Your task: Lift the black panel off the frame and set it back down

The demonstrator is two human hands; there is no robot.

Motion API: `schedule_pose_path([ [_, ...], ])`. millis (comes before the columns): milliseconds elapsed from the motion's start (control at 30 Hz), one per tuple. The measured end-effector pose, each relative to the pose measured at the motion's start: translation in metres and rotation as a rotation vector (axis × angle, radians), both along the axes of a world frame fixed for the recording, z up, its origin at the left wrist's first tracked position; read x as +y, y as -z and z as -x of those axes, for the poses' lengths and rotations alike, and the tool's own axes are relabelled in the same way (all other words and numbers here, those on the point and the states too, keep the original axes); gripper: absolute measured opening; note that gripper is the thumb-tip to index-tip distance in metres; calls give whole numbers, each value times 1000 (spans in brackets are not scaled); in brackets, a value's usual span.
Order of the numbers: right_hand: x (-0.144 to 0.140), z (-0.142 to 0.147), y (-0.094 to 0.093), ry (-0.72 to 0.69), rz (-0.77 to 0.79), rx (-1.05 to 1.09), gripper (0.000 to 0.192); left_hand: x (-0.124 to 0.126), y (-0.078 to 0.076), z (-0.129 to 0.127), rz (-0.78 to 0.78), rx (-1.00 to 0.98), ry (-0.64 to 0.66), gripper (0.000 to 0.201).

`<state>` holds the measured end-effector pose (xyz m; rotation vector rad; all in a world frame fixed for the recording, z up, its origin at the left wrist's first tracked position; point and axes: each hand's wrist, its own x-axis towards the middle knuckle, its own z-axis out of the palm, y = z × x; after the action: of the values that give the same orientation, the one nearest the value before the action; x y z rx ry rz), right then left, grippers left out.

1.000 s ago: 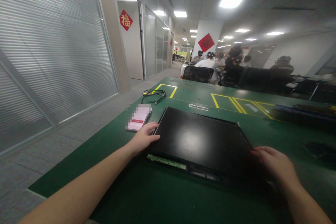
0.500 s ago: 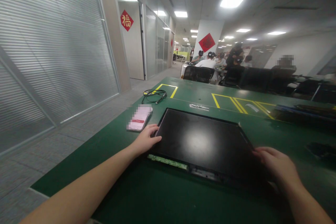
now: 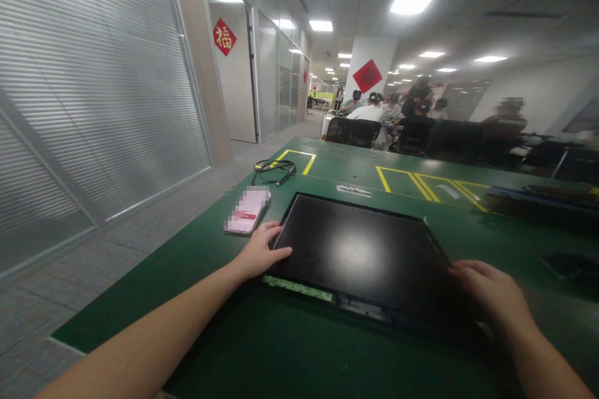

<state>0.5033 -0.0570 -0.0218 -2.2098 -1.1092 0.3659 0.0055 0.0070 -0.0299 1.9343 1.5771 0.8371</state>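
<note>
A flat black LCD screen panel [image 3: 355,255] lies on the green table in front of me, with a ceiling light mirrored in its surface. Along its near edge runs a narrow green circuit board [image 3: 299,288]. My left hand [image 3: 262,250] grips the panel's left edge, thumb on top of the screen and fingers at the side. At the opposite edge, my right hand [image 3: 493,296] is closed on the panel's right side with its fingertips pinched there. The undersides of both grips are hidden.
A phone [image 3: 248,211] lies left of the panel, and a coiled black cable [image 3: 275,169] is behind it. Yellow tape [image 3: 423,188] marks the green table [image 3: 210,324]. Dark flat items [image 3: 538,198] lie at the right. Several people sit beyond the table.
My left thumb reaches slightly farther over the screen. Both hands keep hold of the panel, and the view has shifted very slightly.
</note>
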Motion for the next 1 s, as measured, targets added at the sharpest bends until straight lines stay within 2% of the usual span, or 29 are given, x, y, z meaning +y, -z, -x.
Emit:
schedule_pose_path([
  [133, -1, 3, -5, 68, 18, 154, 28, -1, 0, 1, 1, 19, 18, 69],
  [600, -4, 11, -11, 55, -35, 154, 22, -4, -4, -2, 27, 42, 45, 74],
  [800, -6, 19, -18, 71, -7, 127, 24, -10, -19, 2, 27, 51, 152, 82],
  [1000, -4, 17, -17, 29, 1, 0, 25, -13, -42, 15, 13, 195, 363, 62],
])
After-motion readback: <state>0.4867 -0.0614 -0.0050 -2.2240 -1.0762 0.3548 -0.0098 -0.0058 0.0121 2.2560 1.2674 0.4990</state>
